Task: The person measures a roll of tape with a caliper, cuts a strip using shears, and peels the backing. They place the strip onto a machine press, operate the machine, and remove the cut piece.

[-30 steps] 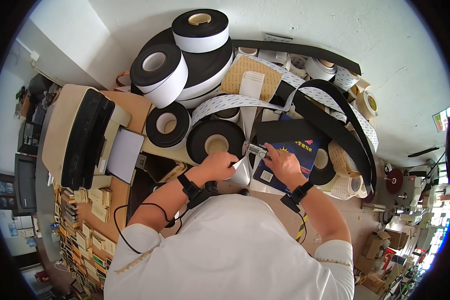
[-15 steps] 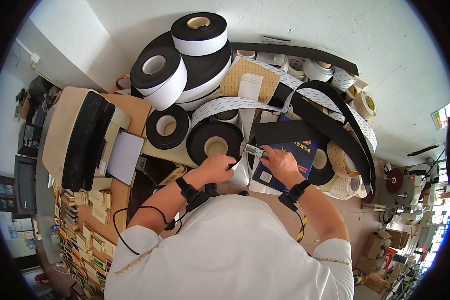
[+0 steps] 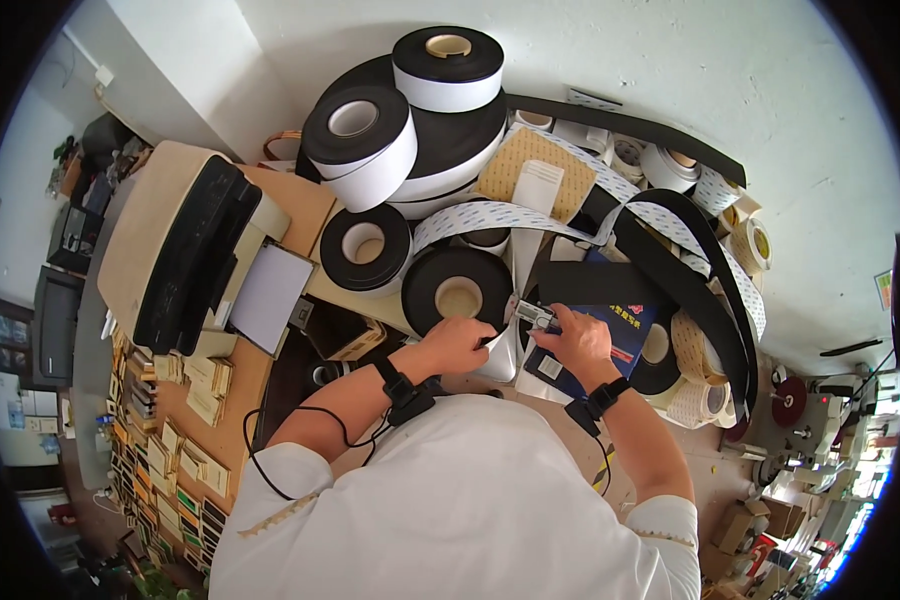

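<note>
My right hand [image 3: 580, 342] is closed round a digital caliper [image 3: 536, 315], whose jaws point left toward the white strip beside the black roll. My left hand [image 3: 455, 347] is closed at the near edge of that black tape roll [image 3: 423, 288], fingertips pinched on a dark edge, apparently the tape's end. White backing [image 3: 503, 357] hangs down between my hands. Whether the caliper jaws touch the tape is too small to tell. Under my right hand lies a dark blue book [image 3: 622, 325], partly covered by a flat black sheet [image 3: 590, 282].
Large black-and-white rolls [image 3: 370, 150] are stacked at the back left. A patterned strip [image 3: 490, 217] arches across the table, and black strips [image 3: 670, 265] loop at the right. A printer [image 3: 160, 240] stands left, near white paper [image 3: 272, 285]. The wall [image 3: 690, 60] borders the back.
The whole view has shifted, so the table's things appear lower and farther right. Both hands remain by the black roll, and the right still holds the caliper.
</note>
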Motion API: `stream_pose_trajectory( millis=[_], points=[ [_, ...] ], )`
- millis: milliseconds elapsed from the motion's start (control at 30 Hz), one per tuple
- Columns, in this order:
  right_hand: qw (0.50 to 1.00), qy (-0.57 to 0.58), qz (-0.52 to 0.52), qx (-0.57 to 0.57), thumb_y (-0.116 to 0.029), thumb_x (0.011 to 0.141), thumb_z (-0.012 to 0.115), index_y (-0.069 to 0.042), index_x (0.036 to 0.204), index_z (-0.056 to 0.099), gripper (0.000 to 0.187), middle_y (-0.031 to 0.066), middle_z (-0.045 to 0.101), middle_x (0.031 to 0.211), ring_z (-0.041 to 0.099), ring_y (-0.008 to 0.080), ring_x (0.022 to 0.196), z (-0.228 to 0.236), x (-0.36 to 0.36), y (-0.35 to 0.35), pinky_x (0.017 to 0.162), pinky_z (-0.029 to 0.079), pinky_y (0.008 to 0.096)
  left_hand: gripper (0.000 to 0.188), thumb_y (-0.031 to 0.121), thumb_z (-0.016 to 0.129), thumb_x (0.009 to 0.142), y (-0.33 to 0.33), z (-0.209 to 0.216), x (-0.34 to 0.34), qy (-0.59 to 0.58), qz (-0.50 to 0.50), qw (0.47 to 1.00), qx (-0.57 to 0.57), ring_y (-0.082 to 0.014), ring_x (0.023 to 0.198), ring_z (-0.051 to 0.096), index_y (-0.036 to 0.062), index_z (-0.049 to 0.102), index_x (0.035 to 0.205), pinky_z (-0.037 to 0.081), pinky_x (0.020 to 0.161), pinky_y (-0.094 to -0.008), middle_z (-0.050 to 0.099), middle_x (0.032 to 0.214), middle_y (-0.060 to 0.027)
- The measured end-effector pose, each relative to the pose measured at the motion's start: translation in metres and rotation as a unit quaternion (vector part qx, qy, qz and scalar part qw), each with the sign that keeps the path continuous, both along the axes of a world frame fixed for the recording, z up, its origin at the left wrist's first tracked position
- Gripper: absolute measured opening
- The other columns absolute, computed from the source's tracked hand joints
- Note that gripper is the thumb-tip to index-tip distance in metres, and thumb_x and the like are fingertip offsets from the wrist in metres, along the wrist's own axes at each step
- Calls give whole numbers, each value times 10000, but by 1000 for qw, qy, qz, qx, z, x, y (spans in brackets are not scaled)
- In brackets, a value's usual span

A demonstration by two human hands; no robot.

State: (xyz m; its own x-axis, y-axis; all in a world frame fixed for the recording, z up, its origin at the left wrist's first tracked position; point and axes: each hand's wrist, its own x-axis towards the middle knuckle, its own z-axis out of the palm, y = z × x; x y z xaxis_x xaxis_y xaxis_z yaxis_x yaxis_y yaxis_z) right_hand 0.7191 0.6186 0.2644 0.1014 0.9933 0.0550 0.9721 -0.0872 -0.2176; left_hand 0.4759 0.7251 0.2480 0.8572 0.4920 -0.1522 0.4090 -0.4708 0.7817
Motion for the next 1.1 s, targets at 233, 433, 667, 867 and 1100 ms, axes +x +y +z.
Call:
stream_pose_trajectory(
  millis=[233,433,667,867,1100],
  points=[
    [999,22,-29,35,-340,825,739,-81,1180,657,447,137,721,852,708,318,764,-8,-4,5,683,571,396,264,137,629,811,-3,3,-12,-2,0,999,50,-311,763,658,77,720,1052,512,690,-420,667,805,-125],
    [993,75,6,87,-265,810,759,-66,1214,643,465,142,699,801,688,336,722,3,3,-6,656,562,408,307,128,633,814,-12,-1,-10,-57,26,995,81,-321,765,652,94,718,1107,516,709,-427,655,839,-113],
    [985,95,109,93,-153,798,736,-47,1272,607,503,115,646,768,653,325,718,8,10,-19,677,555,421,292,88,647,786,-16,0,0,-66,16,991,113,-300,728,639,83,747,1060,515,667,-387,636,840,-109],
    [983,60,130,114,-104,815,704,-37,1280,604,480,113,649,790,657,316,744,-6,18,-15,689,560,408,293,78,653,780,-19,5,-2,-74,54,991,100,-273,705,635,79,754,1055,506,645,-361,630,815,-94],
    [985,17,129,113,-187,838,720,-70,1221,617,414,98,669,812,686,263,758,-9,20,-8,675,565,372,296,84,661,786,-23,7,-4,-96,85,986,104,-256,684,628,81,751,1069,502,639,-350,625,796,-88]
  ],
)
